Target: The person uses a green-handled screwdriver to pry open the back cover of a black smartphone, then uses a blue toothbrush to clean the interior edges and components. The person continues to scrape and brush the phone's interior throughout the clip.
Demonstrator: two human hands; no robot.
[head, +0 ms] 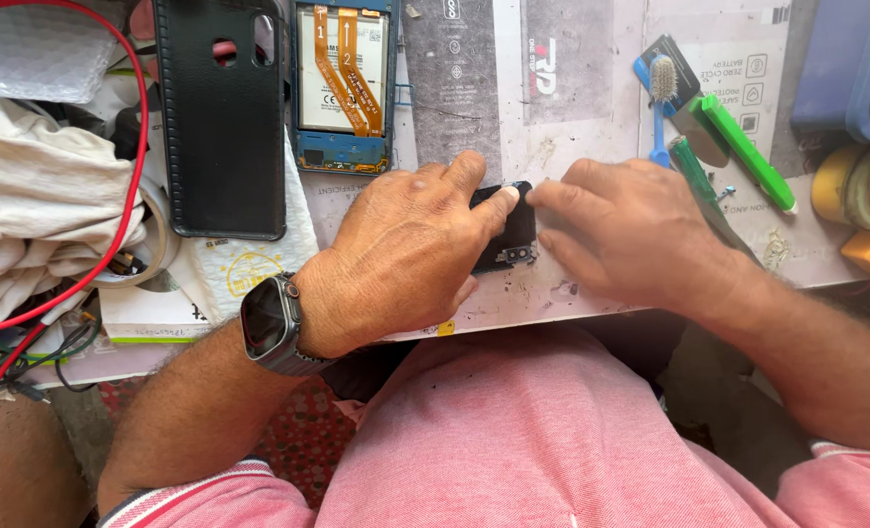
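A small black phone part (pixel 513 235) with camera openings lies on the worn grey work mat (pixel 562 108). My left hand (pixel 406 254) rests on its left side, thumb and forefinger pinching its upper edge. My right hand (pixel 621 230) presses on its right side with the fingertips meeting the left thumb. A dark smartwatch (pixel 271 321) sits on my left wrist. Most of the part is hidden under both hands.
An opened blue phone (pixel 344 83) with orange flex cables lies at the back, next to a black phone case (pixel 222 117). A blue brush (pixel 660 98) and green-handled tools (pixel 743 147) lie to the right. Red wire (pixel 132 156), cloth and tape rolls (pixel 860 186) crowd the sides.
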